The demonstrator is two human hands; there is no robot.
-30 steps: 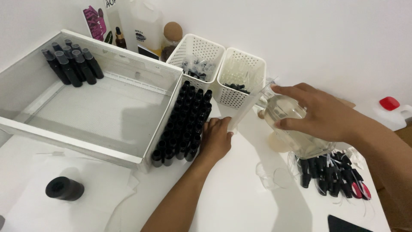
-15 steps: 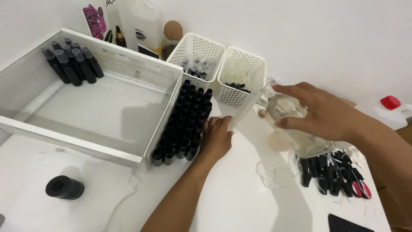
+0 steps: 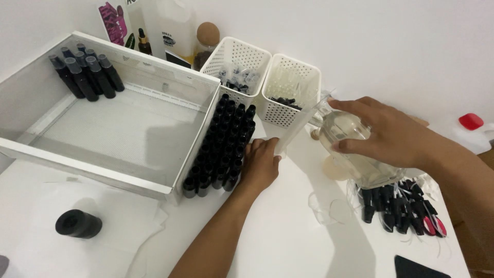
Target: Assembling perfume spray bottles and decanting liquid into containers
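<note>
Hardly any change since half a second ago. Left hand (image 3: 261, 166) still pressed against the block of small black bottles (image 3: 221, 141), fingers curled round its near right edge, beside the white tray (image 3: 77, 164). Right hand (image 3: 383, 134) still gripping the tilted clear glass bottle (image 3: 350, 146) from above, above and right of the left hand. Black pump caps (image 3: 399, 208) heaped just below the right hand.

Head camera looks steeply down, close over the white table (image 3: 288, 242).
</note>
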